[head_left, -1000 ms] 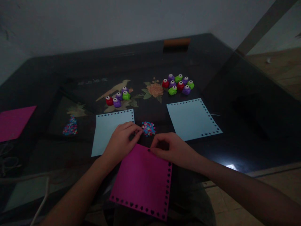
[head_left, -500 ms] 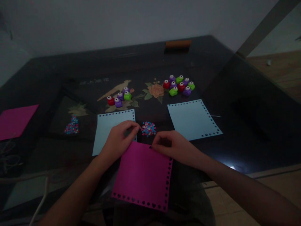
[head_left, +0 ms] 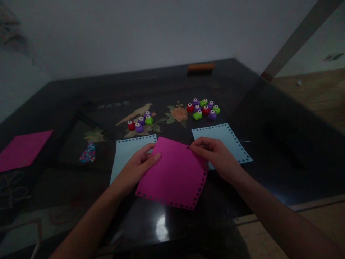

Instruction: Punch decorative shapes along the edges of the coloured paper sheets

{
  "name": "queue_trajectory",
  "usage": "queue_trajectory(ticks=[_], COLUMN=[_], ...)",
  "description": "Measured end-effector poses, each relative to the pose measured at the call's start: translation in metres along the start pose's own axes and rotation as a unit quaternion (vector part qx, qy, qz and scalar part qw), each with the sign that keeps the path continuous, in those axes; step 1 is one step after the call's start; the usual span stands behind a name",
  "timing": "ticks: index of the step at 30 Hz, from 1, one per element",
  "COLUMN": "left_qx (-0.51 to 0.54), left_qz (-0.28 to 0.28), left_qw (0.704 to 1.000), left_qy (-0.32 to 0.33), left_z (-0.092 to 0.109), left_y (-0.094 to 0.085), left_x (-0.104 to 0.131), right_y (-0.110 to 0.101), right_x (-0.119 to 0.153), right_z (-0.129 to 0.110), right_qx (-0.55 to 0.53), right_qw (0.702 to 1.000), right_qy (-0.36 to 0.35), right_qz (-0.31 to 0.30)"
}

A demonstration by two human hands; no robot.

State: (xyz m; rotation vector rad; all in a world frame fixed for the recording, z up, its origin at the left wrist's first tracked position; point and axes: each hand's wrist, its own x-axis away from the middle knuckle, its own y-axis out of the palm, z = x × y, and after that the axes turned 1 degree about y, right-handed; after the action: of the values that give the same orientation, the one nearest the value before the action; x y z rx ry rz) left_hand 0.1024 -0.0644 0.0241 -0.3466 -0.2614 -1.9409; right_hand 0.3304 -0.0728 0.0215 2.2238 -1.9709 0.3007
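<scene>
A pink sheet of paper with punched shapes along its right and bottom edges is held up off the table, tilted toward me. My left hand grips its left edge, thumb on the front and fingers behind. Near a single hole in the top edge, my right hand pinches the sheet at its upper right. Behind my left hand lies a light blue sheet with holes along its top. Another light blue sheet, punched along three sides, lies partly under my right hand.
Several eye-topped punches in red, purple and green stand at mid-left, and a larger group at mid-right. Colourful paper bits lie at left near another pink sheet. An orange-brown roll rests at the table's far edge.
Both hands have raised the pink sheet and moved it forward and slightly right. It now covers the middle pile of paper bits. My left hand has closed on the sheet's edge.
</scene>
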Motion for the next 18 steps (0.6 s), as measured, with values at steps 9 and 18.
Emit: queue_trajectory(ticks=[9, 18], left_qx=[-0.044, -0.101], left_qz=[-0.001, 0.227], left_qw=[0.999, 0.943], left_qy=[0.019, 0.223], left_z=[0.0, -0.004], left_y=[-0.003, -0.013], left_x=[0.001, 0.004], right_y=[-0.013, -0.012], right_x=[-0.005, -0.004], right_z=[-0.001, 0.001], right_qx=[-0.027, -0.086], right_qw=[0.995, 0.995], right_qy=[-0.052, -0.029], right_qz=[0.083, 0.029])
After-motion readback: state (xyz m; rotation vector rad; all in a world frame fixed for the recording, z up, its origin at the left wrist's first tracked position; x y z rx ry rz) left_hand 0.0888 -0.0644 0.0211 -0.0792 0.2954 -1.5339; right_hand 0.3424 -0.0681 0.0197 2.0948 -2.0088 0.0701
